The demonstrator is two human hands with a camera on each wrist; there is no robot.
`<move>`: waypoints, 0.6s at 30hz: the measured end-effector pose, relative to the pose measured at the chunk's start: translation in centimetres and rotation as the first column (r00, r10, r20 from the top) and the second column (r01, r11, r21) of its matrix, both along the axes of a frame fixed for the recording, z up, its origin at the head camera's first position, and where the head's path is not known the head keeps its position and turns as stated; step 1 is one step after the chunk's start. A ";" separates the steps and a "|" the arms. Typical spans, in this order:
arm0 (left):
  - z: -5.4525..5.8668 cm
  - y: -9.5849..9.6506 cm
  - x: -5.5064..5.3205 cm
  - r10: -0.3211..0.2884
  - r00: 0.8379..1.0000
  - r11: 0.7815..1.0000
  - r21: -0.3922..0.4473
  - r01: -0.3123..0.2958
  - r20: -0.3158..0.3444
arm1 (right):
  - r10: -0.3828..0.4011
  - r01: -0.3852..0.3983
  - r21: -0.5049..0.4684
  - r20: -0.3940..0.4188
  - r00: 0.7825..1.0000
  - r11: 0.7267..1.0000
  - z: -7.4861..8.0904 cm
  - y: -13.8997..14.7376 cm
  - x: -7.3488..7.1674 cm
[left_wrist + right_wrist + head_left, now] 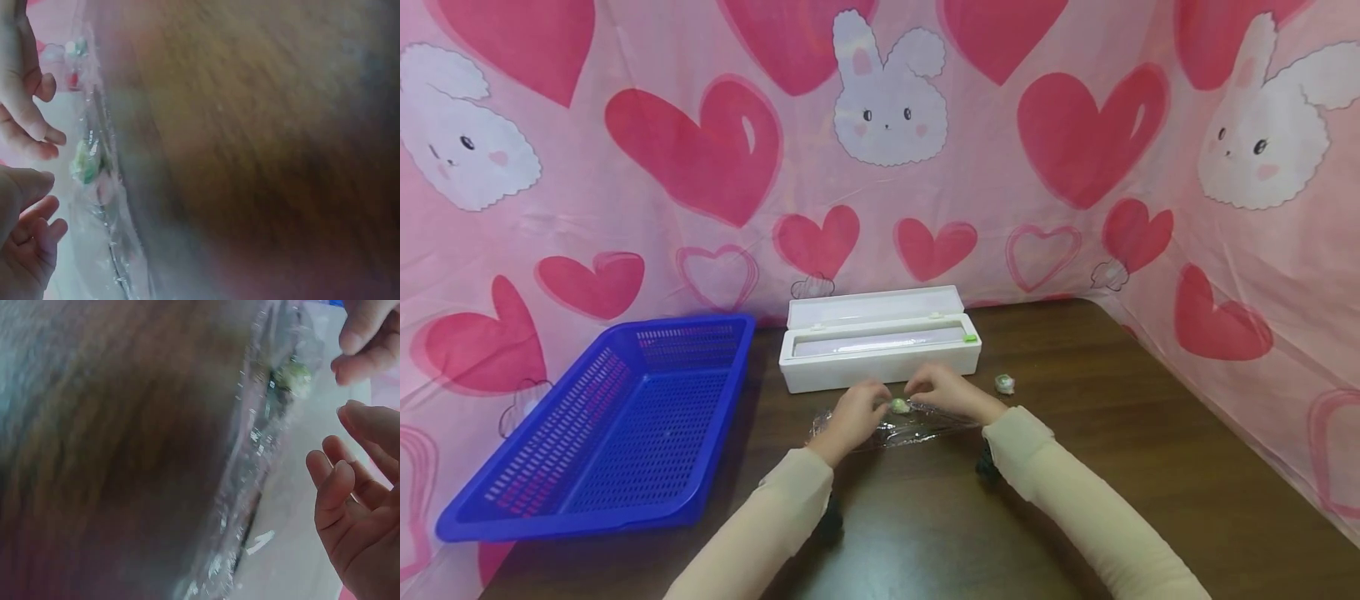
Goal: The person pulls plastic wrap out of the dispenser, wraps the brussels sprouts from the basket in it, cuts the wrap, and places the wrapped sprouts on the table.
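A sheet of clear plastic film (917,431) lies crinkled on the brown table, with a small round pale-green and white thing (900,406) on it; its exact kind is unclear. My left hand (859,414) hovers at the left of this thing, fingers loosely bent and holding nothing. From the right, my right hand (951,392) reaches over the film with fingers relaxed and apart. In the right wrist view, the right hand (362,500) faces the left hand's fingertips (351,342), a gap between them, beside the pale-green thing (294,380).
Behind the hands stands a long white box (880,367), its lid (876,307) raised and a green slider (971,338) at its right end. A similar small wrapped thing (1003,384) sits to the right. The blue basket (700,492) occupies the table's left side.
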State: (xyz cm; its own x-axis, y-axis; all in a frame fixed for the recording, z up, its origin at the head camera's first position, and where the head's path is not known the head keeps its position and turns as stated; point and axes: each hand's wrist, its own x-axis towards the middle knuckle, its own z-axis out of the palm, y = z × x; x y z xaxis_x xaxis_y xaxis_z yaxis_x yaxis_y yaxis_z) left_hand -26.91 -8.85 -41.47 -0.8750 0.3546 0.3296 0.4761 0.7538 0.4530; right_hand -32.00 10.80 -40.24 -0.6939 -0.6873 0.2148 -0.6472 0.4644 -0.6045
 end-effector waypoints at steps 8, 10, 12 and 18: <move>-0.6 0.3 -0.5 0.027 0.999 0.997 -0.070 -0.026 0.018 | -0.095 0.081 0.154 0.086 0.992 0.985 -0.5 -1.2 0.2; -0.8 0.3 -0.6 0.023 1.000 0.997 -0.077 -0.022 0.013 | -0.112 0.095 0.179 0.086 0.990 0.979 -0.6 -1.3 0.3; -1.1 0.4 -0.8 0.011 1.000 0.996 -0.092 -0.009 0.017 | -0.115 0.100 0.199 0.065 0.991 0.975 -0.8 -1.4 0.2; -1.5 0.5 -1.0 -0.013 0.998 0.987 -0.159 0.022 0.056 | -0.129 0.117 0.215 0.044 0.991 0.970 -1.1 -1.5 0.0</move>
State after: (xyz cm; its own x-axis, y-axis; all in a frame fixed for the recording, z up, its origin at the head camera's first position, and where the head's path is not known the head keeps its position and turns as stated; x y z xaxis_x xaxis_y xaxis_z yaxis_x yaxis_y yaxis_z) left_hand -27.91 -8.31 -42.93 -0.8832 0.4144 0.2195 0.4679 0.8103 0.3529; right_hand -32.03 9.27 -41.30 -0.7829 -0.6214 0.0318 -0.5445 0.6595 -0.5183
